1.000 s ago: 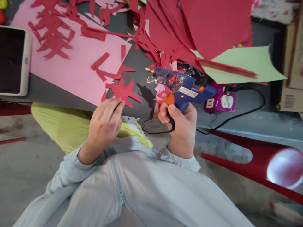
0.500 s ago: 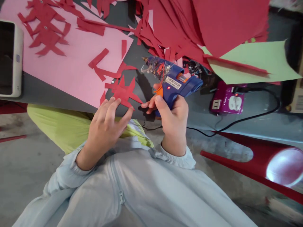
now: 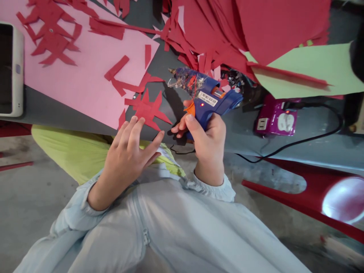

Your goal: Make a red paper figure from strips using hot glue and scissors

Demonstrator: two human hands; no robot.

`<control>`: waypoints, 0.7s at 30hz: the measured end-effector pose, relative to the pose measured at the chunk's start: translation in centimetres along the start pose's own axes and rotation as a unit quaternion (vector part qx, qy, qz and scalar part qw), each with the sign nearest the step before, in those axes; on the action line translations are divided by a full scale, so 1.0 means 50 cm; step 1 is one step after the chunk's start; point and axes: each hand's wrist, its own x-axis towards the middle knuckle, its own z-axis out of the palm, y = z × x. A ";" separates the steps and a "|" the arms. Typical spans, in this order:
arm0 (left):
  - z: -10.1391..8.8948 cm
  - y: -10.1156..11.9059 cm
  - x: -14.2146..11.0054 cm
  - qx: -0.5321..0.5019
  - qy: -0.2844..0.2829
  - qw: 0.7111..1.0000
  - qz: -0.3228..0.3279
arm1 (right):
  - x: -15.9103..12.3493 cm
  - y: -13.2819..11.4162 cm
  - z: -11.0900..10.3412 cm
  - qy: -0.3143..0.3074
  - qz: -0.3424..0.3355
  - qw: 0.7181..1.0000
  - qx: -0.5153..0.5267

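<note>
Gripped by its handle in my right hand (image 3: 209,138) is a blue hot glue gun (image 3: 209,98), its tip pointing left over the table. A red light glows on its side and stringy glue clings to its nozzle. My left hand (image 3: 129,149) has its fingers spread at the table's near edge. Those fingertips lie at the lower side of a spiky red paper cutout (image 3: 148,110); whether they touch it I cannot tell. Bent red paper strips (image 3: 116,77) lie just beyond the cutout, partly on a pink sheet (image 3: 82,81).
At far left rests a phone (image 3: 17,72). Joined red cutouts (image 3: 54,34) lie on the pink sheet. Red paper (image 3: 264,26) and scraps cover the back, beside a green sheet (image 3: 307,81). To the right are a purple power socket (image 3: 275,119) and a black cord (image 3: 309,141).
My left hand has drawn back slightly toward me, its thumb and fingers spreading a little from the cutout. My right hand and the glue gun stay nearly still; the view has shifted slightly.
</note>
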 end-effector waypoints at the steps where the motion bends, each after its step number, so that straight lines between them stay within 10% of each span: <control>1: 0.000 0.000 0.000 0.001 -0.001 1.000 -0.001 | 0.000 -0.001 0.000 -0.001 0.002 1.000 0.001; 21: -0.014 0.011 0.004 0.022 -0.031 0.999 0.000 | 0.000 -0.005 -0.001 -0.013 0.021 1.000 -0.013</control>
